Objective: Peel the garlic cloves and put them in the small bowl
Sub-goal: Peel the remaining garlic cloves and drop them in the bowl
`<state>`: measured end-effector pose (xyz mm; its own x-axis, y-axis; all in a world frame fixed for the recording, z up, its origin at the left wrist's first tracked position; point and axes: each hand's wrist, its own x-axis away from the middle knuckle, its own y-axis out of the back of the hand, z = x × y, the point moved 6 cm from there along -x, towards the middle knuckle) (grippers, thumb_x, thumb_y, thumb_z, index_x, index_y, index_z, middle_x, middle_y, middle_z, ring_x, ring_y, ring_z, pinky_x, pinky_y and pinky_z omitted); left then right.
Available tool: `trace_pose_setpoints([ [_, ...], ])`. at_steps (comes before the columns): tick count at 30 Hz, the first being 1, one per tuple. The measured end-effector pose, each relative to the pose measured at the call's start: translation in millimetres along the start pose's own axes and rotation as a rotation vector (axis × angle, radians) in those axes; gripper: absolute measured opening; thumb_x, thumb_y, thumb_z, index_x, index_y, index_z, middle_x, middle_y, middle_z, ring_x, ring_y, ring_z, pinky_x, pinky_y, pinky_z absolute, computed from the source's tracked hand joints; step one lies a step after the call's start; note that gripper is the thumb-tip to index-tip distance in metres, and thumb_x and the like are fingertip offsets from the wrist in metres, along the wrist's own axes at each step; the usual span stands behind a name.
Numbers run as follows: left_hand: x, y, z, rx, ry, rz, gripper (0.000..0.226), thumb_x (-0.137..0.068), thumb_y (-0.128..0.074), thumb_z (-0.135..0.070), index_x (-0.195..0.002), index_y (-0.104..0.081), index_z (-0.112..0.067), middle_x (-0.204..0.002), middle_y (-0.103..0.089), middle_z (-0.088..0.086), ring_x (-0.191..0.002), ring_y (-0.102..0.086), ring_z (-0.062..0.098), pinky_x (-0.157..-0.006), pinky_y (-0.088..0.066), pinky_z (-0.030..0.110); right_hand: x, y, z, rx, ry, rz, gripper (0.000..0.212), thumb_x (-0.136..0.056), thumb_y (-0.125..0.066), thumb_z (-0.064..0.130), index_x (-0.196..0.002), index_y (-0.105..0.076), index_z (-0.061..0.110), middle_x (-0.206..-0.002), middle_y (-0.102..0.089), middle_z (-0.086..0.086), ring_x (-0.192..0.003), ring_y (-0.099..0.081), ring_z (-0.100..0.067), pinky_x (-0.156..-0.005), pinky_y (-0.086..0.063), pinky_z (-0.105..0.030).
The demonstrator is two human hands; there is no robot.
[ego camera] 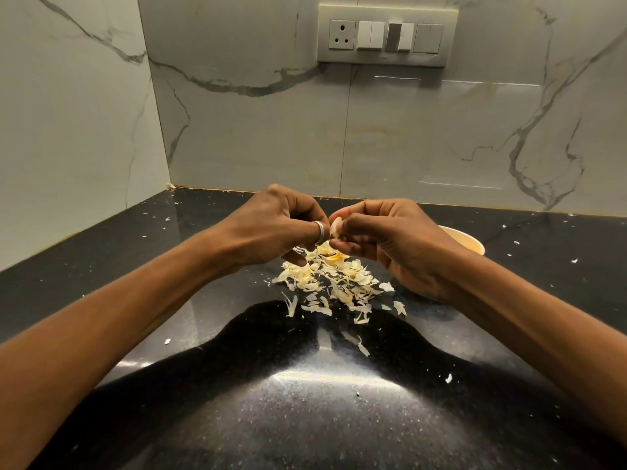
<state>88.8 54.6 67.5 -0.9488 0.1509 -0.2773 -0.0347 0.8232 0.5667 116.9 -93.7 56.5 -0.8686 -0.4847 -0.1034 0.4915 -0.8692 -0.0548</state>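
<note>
Black speckled counter (305,401) spreads below me, with a pile of garlic skins (332,283) lying on it under my hands. Above the pile my right hand (390,242) pinches the garlic clove (336,227), and my left hand (271,228) curls its fingers onto the clove's other side. Behind my right wrist sits the small bowl (464,244), mostly hidden. Farther back, a switch panel (386,35) hangs on the marble wall (254,130).

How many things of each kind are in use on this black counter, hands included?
bare hands, left hand and right hand: 2
pale garlic clove, pinched between both hands: 1
cream round small bowl, partly hidden behind the right hand: 1
heap of papery yellowish garlic peels: 1
silver ring on the left hand: 1
Total: 6
</note>
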Motion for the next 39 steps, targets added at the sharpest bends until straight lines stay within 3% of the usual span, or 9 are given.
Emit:
trace_pose_setpoints([
  [12,-3.7,10.2,7.2,-0.041,0.077,-0.13,0.013,-0.095,-0.062,-0.016,-0.085,-0.068,-0.011,-0.079,-0.064,0.005,-0.068,-0.063,0.01,-0.057,-0.057,0.024,-1.7,1.3,-1.7,0.023,-0.023,-0.005,0.009,-0.095,-0.059,0.0,-0.096,-0.068,-0.002,-0.084,-0.069,-0.017,-0.064,-0.069,-0.015,-0.06,-0.058,-0.018],
  [17,-4.2,15.6,9.9,-0.084,0.092,-0.216,0.015,-0.096,-0.062,-0.018,-0.087,-0.067,-0.008,-0.081,-0.064,0.01,-0.07,-0.064,0.016,-0.055,-0.058,0.023,-3.1,3.7,-3.8,0.103,-0.028,-0.018,0.008,-0.094,-0.061,-0.001,-0.095,-0.069,0.0,-0.093,-0.071,-0.02,-0.066,-0.069,-0.014,-0.062,-0.058,-0.019],
  [21,-4.6,16.6,5.9,-0.125,0.052,-0.246,0.024,-0.093,-0.069,-0.032,-0.083,-0.068,-0.01,-0.075,-0.066,0.007,-0.066,-0.067,0.016,-0.054,-0.057,0.023,-2.4,5.3,-4.3,0.168,-0.002,-0.021,0.008,-0.093,-0.063,-0.001,-0.095,-0.071,0.002,-0.093,-0.073,-0.018,-0.068,-0.068,-0.014,-0.062,-0.057,-0.019],
  [26,-3.1,0.3,-2.6,-0.092,-0.029,-0.118,0.016,-0.091,-0.07,-0.026,-0.095,-0.074,-0.011,-0.078,-0.069,0.007,-0.065,-0.066,0.013,-0.058,-0.06,0.029,-4.4,6.7,-3.5,0.243,0.034,-0.02,0.007,-0.092,-0.065,0.001,-0.098,-0.07,0.001,-0.087,-0.071,-0.013,-0.068,-0.067,-0.013,-0.06,-0.055,-0.019],
  [34,-3.2,0.5,2.6,-0.096,0.012,-0.147,0.007,-0.089,-0.074,-0.016,-0.089,-0.078,-0.011,-0.074,-0.071,0.001,-0.06,-0.065,0.007,-0.057,-0.059,0.028,-4.8,5.3,-5.4,0.356,0.113,-0.005,0.018,-0.084,-0.074,-0.001,-0.102,-0.073,-0.002,-0.092,-0.076,-0.017,-0.075,-0.071,-0.014,-0.068,-0.059,-0.021],
  [39,-2.9,-0.8,2.1,-0.13,0.005,-0.17,0.009,-0.089,-0.071,-0.011,-0.092,-0.077,-0.006,-0.08,-0.072,0.007,-0.064,-0.067,0.013,-0.057,-0.061,0.031,-5.6,5.3,-6.6,0.394,0.155,0.004,0.02,-0.082,-0.076,0.0,-0.103,-0.074,0.0,-0.092,-0.077,-0.015,-0.081,-0.074,-0.019,-0.074,-0.06,-0.025],
])
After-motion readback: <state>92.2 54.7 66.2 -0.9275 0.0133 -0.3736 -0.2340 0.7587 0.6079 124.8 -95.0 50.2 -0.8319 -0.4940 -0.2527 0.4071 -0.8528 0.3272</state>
